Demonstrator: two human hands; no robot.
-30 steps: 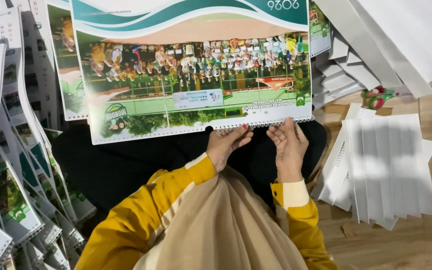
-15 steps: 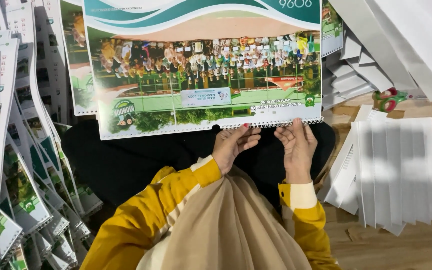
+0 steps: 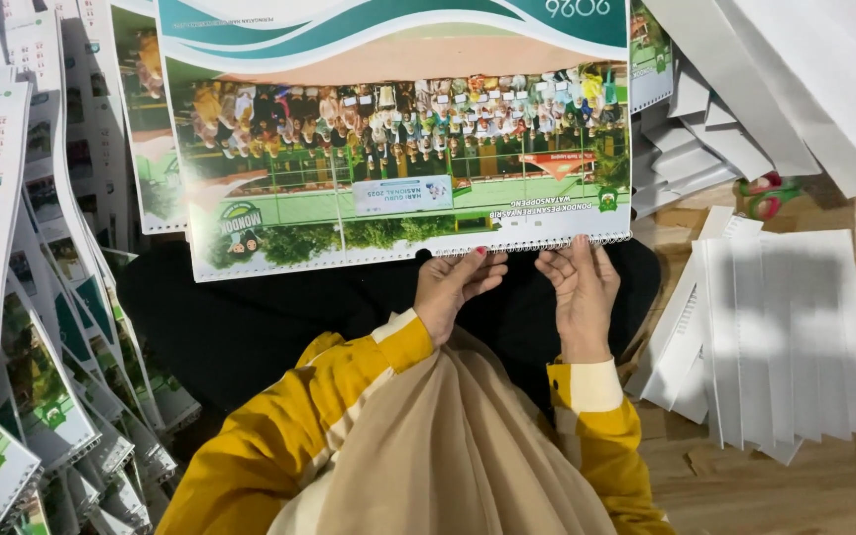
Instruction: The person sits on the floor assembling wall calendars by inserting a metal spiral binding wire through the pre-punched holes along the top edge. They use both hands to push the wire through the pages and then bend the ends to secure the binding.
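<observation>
Head view looks down on the printed calendar sheet [image 3: 403, 139] that lies across my lap, its group photo upside down to me and its white wire-spiral edge [image 3: 537, 246] running along the side nearest my body. My left hand [image 3: 453, 287] has its fingertips curled onto that spiral edge, and my right hand [image 3: 582, 292] rests just beside it with fingers spread flat against the same edge; neither is a closed fist, both pinch lightly at the binding rather than gripping the sheet whole. To do this well, I judge that I should keep both thumbs close to the coil, work along it in short stretches, and press evenly so the loops seat without bending. I should hold the sheet level on my dark skirt [image 3: 279, 317] so the far edge does not slide toward the pile beyond. My yellow sleeves [image 3: 349, 386] and beige scarf [image 3: 448, 446] hang near the work, and I think they could snag the wire if I lean in. To my left stands a fanned row of finished calendars [image 3: 42, 327]; to my right, on the wooden floor [image 3: 795, 485], lies an overlapped stack of white card strips [image 3: 785, 337], with more white sheets [image 3: 795, 69] above and red-and-green scissors [image 3: 765, 193] between them.
</observation>
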